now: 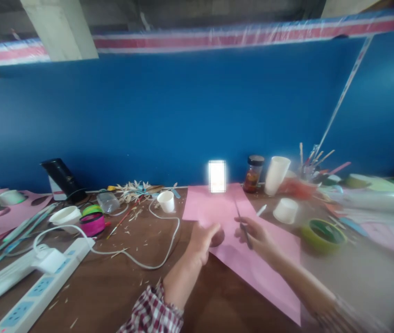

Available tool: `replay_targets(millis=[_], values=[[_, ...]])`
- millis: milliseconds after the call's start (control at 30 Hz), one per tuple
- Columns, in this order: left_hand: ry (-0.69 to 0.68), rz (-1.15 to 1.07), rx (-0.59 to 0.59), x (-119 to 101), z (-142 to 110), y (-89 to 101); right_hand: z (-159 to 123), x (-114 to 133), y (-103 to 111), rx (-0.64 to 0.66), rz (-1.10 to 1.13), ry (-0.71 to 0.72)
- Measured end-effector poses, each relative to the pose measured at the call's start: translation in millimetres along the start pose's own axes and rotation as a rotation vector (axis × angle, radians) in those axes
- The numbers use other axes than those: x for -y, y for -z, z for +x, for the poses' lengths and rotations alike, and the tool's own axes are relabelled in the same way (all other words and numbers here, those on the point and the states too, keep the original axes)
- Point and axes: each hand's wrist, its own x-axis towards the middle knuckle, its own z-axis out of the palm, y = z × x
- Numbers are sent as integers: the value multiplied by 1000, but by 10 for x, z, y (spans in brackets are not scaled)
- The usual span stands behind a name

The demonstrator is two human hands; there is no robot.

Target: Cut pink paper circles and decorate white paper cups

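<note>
My left hand point(200, 243) is at the left edge of a pink paper sheet point(273, 277), its thumb stretched along the top of a round reddish-brown thing point(217, 237). The other fingers are mostly hidden, curled around or behind that thing; its exact kind is unclear. Over the paper, my right hand point(256, 237) pinches a thin dark stick-like tool point(243, 226), its slim end pointing away from me. Blur hides whether that end is a brush tip or a point. A small gap separates the two hands.
A bright white screen point(217, 176) stands behind the paper. Right of it are a dark-lidded jar point(253, 173), white cups point(278, 175) and a green tape roll point(323, 236). To the left lie a white cable point(141, 265), a power strip point(44, 286) and a pink-black roll point(92, 224).
</note>
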Motion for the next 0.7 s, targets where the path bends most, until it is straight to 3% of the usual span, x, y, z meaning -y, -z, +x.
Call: replay_targets(millis=[233, 400, 700], values=[[20, 72, 25, -30, 132, 0, 279, 131, -102, -43, 150, 88], [24, 35, 19, 37, 183, -45, 404, 12, -224, -92, 259, 69], [119, -63, 32, 166, 153, -113, 418, -176, -213, -33, 256, 15]])
